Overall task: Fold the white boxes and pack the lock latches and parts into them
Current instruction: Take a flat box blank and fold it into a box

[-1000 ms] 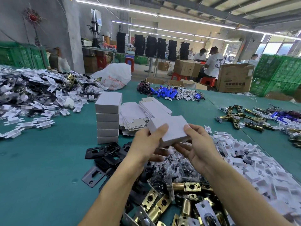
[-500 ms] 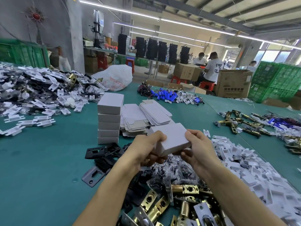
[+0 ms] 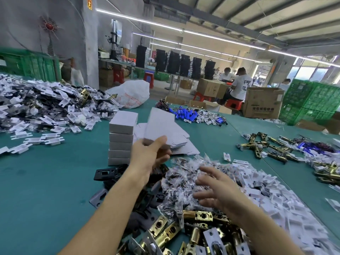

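Change: a second ago you had both hands on the white box, low and in front of you. Now only your left hand has it, lifted and turned on end, and your right hand has let go and moved down over the pile of little bags.
Meaning: the folding of this box looks finished or paused. You seem to be going for the parts that go inside it.
Left fingers: the thumb lies across the near face of the box at its lower end. The other fingers are behind it and blurred, so it reads as a pinch.
Right fingers: spread wide and loose, holding nothing, just above the bags. You cannot tell whether they touch.
Box position: in the air just right of the stack of boxes and above the flat blanks.
Long axis: nearly upright, with the top leaning slightly right.
Pointing: the free end points up and away from you, and a broad face is turned toward you. Blur hides whether an end is open.
Latches: the brass latches are heaped near you, just below your right hand.
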Tool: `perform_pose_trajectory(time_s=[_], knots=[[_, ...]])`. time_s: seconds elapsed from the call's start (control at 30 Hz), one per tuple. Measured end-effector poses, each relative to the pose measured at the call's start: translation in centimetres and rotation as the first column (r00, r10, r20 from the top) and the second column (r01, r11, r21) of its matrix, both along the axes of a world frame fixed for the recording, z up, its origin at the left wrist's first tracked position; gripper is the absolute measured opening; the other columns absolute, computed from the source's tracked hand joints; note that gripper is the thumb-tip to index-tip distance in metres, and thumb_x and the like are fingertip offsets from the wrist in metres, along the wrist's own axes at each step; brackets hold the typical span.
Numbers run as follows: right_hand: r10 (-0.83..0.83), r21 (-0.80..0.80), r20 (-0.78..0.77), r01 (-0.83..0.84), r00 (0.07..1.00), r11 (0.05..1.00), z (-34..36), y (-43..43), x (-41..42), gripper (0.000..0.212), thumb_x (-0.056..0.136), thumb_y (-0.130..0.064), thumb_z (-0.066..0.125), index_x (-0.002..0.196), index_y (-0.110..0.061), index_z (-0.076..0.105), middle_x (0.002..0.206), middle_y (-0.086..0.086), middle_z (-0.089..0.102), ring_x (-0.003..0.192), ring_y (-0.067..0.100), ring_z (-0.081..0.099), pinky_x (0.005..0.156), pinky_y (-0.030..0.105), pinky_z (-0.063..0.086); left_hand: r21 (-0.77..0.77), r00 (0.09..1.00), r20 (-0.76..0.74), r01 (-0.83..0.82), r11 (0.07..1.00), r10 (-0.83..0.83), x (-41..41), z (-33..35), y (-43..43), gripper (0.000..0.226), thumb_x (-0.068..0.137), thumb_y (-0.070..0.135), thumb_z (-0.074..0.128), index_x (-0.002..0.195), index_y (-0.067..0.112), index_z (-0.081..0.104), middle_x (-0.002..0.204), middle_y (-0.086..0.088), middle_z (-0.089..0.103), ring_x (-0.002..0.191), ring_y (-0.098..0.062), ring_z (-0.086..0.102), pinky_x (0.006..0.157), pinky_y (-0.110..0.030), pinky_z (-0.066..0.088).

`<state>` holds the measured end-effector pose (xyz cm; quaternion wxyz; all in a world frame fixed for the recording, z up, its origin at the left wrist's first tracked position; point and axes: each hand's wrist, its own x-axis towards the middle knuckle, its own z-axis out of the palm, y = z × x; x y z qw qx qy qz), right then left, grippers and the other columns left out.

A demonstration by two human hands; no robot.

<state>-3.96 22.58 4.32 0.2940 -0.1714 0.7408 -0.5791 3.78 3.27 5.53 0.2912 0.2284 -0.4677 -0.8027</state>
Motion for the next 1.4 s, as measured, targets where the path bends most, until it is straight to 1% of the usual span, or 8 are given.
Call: perform_pose_trajectory(time_s=[0.13, 0.43, 0.57, 0.67, 0.8, 0.93, 1.13, 1.4], knots=[[0.037, 0.012, -0.009, -0.037, 0.999, 0.999, -0.4, 0.3, 0.2, 0.025, 0.098, -0.019, 0.059, 0.123, -0.022, 0.060, 0.114, 0.012, 0.064, 0.079, 0.023, 0.072, 0.064, 0.029, 0.055, -0.095, 0.991, 0.010, -0.132, 0.987, 0.134, -0.4, 3.1, -3.3, 0.035, 0.091, 0.019, 0.073, 0.110, -0.008, 0.059, 0.080, -0.018, 0.071, 0.053, -0.016, 0.068, 0.046, -0.023, 0.055], [0.032, -0.024, 0.046, -0.031, 0.998, 0.999, -1.7, 1.7, 0.0, 0.019, 0.095, -0.013, 0.062, 0.113, -0.014, 0.066, 0.105, 0.017, 0.068, 0.069, 0.023, 0.071, 0.055, 0.026, 0.053, -0.404, 0.878, 0.220, -0.315, 0.859, 0.425, -1.3, 4.1, -10.1, 0.039, 0.099, 0.026, 0.061, 0.124, -0.002, 0.050, 0.095, -0.022, 0.068, 0.050, -0.019, 0.063, 0.035, -0.023, 0.048], [0.016, -0.044, 0.059, -0.013, 0.998, 0.999, -1.8, 1.9, -0.4, 0.017, 0.094, -0.012, 0.063, 0.110, -0.012, 0.068, 0.104, 0.019, 0.069, 0.068, 0.023, 0.071, 0.054, 0.027, 0.054, -0.475, 0.824, 0.287, -0.321, 0.819, 0.489, -1.6, 3.5, -11.0, 0.042, 0.101, 0.031, 0.057, 0.124, -0.003, 0.048, 0.075, -0.018, 0.069, 0.038, -0.015, 0.058, 0.033, -0.020, 0.043], [0.017, -0.051, 0.054, -0.014, 0.998, 0.999, -1.9, 1.6, -0.3, 0.016, 0.095, -0.011, 0.062, 0.110, -0.012, 0.067, 0.104, 0.019, 0.069, 0.067, 0.022, 0.069, 0.055, 0.028, 0.054, -0.581, 0.763, 0.346, -0.283, 0.763, 0.546, -1.6, 2.7, -11.4, 0.048, 0.099, 0.040, 0.056, 0.123, 0.000, 0.049, 0.070, -0.011, 0.070, 0.048, -0.019, 0.061, 0.048, -0.027, 0.050], [0.019, -0.045, 0.040, -0.018, 0.999, 0.999, -2.0, 1.6, -0.2, 0.015, 0.095, -0.011, 0.061, 0.110, -0.012, 0.066, 0.103, 0.018, 0.070, 0.067, 0.021, 0.069, 0.056, 0.027, 0.054, -0.716, 0.635, 0.427, -0.197, 0.669, 0.644, -1.0, 1.6, -11.9, 0.058, 0.092, 0.058, 0.053, 0.122, 0.010, 0.042, 0.104, -0.015, 0.069, 0.094, -0.037, 0.066, 0.090, -0.050, 0.052], [0.026, -0.045, 0.032, -0.024, 0.999, 0.999, -2.0, 1.6, -0.1, 0.015, 0.095, -0.011, 0.061, 0.109, -0.012, 0.067, 0.102, 0.018, 0.070, 0.067, 0.021, 0.069, 0.055, 0.027, 0.053, -0.817, 0.559, 0.351, -0.210, 0.538, 0.751, -0.7, 1.6, -11.5, 0.055, 0.088, 0.063, 0.058, 0.115, 0.018, 0.039, 0.116, -0.014, 0.059, 0.099, -0.035, 0.053, 0.085, -0.048, 0.038], [0.030, -0.073, 0.049, -0.026, 0.998, 0.997, -2.1, 1.8, -0.1, 0.015, 0.095, -0.009, 0.060, 0.108, -0.010, 0.067, 0.100, 0.020, 0.070, 0.066, 0.022, 0.068, 0.055, 0.027, 0.054, -0.926, 0.603, 0.238, -0.097, 0.366, 0.762, -0.9, 1.1, -10.4, 0.077, 0.071, 0.063, 0.077, 0.133, 0.027, 0.050, 0.131, -0.012, 0.038, 0.123, -0.035, 0.039, 0.095, -0.045, 0.040], [0.019, -0.076, 0.055, -0.014, 0.998, 0.997, -2.5, 1.9, -0.3, 0.014, 0.095, -0.009, 0.061, 0.106, -0.010, 0.068, 0.097, 0.019, 0.070, 0.068, 0.024, 0.069, 0.058, 0.029, 0.055, -0.927, 0.709, 0.203, -0.083, 0.366, 0.676, -1.5, -0.7, -11.2, 0.072, 0.078, 0.051, 0.078, 0.140, 0.029, 0.048, 0.135, -0.013, 0.036, 0.124, -0.037, 0.041, 0.094, -0.047, 0.044]])
